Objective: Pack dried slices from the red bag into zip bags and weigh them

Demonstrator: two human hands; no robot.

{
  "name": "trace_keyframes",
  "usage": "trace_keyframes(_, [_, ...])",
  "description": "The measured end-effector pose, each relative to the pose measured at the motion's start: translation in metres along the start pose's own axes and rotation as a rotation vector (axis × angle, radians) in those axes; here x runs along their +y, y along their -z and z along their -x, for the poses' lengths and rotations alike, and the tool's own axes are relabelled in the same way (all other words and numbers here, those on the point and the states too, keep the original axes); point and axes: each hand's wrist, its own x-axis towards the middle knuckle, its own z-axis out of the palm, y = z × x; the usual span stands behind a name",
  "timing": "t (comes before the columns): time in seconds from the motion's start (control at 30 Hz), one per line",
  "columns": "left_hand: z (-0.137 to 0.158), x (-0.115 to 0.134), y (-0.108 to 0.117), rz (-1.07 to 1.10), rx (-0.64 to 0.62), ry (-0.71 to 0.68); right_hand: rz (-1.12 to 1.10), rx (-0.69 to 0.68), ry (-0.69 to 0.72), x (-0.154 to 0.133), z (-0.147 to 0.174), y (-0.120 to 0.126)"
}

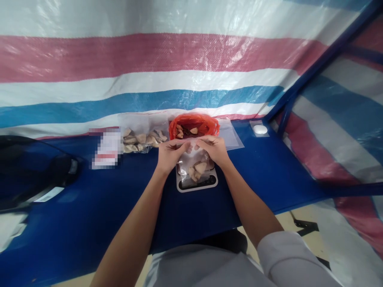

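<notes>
A clear plastic bag (185,162) with a few pale brown dried slices (198,170) in its bottom hangs over a white and black kitchen scale (183,187). My left hand (173,153) pinches the bag's top edge on the left. On the right, my right hand (214,148) pinches the same edge, thumbs close together. Whether the bag rests on the scale, I cannot tell. Just beyond my hands stands an open red plastic bag (194,119) holding more brown pieces (194,130).
Filled clear bags (140,139) lie at left beside a blurred-out packet (107,147). Flat clear bags (233,135) lie right of the red bag. A small white object (260,129) sits farther right. A black object (32,171) occupies the blue table's (113,215) left end. Striped sheeting (149,56) rises behind.
</notes>
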Motion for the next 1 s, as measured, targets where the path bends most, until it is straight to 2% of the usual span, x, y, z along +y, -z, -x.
trace_keyframes(0.13, [0.000,0.001,-0.001,0.031,-0.002,0.041,0.009,0.046,0.015,0.002,-0.001,-0.001])
trace_keyframes(0.33, [-0.001,-0.004,0.001,0.056,0.023,0.056,0.004,-0.008,-0.032,-0.001,0.000,0.004])
trace_keyframes(0.5, [-0.002,-0.007,0.002,0.069,0.061,0.064,-0.031,0.028,-0.029,-0.001,-0.002,0.011])
trace_keyframes(0.83, [-0.002,-0.010,0.001,0.061,0.011,0.081,-0.003,-0.022,-0.065,0.000,-0.001,0.009])
trace_keyframes(1.0, [-0.003,-0.010,0.004,0.069,0.006,0.095,-0.015,0.002,-0.096,0.001,-0.001,0.010])
